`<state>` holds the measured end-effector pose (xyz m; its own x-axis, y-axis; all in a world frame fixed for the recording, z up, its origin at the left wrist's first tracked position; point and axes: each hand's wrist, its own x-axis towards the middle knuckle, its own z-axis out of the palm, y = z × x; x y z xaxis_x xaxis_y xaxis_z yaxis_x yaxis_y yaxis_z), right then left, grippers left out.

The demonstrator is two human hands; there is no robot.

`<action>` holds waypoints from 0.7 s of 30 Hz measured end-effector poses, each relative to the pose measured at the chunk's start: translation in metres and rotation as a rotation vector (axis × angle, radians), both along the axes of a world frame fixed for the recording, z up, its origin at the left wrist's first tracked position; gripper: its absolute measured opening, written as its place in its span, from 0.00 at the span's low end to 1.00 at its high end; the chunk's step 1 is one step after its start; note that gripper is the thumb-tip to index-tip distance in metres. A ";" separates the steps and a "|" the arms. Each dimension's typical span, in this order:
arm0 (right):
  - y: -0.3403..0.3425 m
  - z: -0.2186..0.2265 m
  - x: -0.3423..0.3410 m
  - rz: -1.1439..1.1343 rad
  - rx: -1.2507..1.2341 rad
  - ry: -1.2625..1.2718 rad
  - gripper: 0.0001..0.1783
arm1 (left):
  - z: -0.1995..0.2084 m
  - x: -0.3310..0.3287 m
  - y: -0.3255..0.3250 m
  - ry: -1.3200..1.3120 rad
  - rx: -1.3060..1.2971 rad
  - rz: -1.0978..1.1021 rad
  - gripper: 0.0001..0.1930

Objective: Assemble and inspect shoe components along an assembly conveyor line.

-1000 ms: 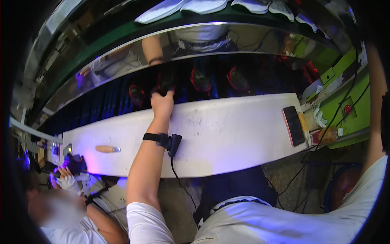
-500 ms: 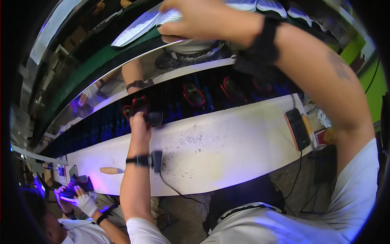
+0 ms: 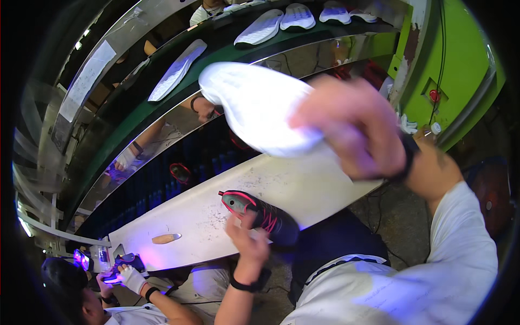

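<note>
In my right hand (image 3: 357, 127), raised over the bench and blurred, is a white shoe sole (image 3: 260, 105). My fingers and thumb close around one end of it; the other end points up and left. Below, a black shoe (image 3: 273, 216) with red laces and a grey-green inside lies at the near edge of the white bench, its toe reaching past that edge. My left hand (image 3: 249, 241) is beside the laces with its fingers apart. Whether its fingertips touch the shoe, I cannot tell.
Several white soles (image 3: 260, 28) lie on a green belt (image 3: 132, 105) at the back. Another shoe (image 3: 180, 173) sits on the dark lower strip. A wooden-handled tool (image 3: 166, 238) rests on the bench (image 3: 200, 222). At left, a co-worker (image 3: 130, 279) handles a dark shoe.
My right hand has come back from the green belt with a white sole. My left hand has moved from the dark strip toward me, and a black shoe is now on the bench.
</note>
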<state>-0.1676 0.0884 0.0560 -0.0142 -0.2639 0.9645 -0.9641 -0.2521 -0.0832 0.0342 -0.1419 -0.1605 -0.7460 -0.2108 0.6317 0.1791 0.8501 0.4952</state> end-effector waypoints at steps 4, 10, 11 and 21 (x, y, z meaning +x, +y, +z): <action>0.066 -0.050 0.065 0.078 -0.047 -0.362 0.12 | 0.000 0.017 0.033 -0.419 -0.625 -0.215 0.37; 0.090 -0.097 0.093 0.051 0.298 -1.152 0.12 | 0.053 -0.040 0.025 0.074 -0.326 -0.391 0.26; 0.092 -0.098 0.097 0.049 0.312 -1.159 0.12 | 0.065 -0.043 0.027 0.131 -0.162 -0.374 0.24; 0.069 -0.082 0.108 0.193 0.396 -1.093 0.19 | 0.091 -0.033 0.118 0.009 0.360 -0.378 0.25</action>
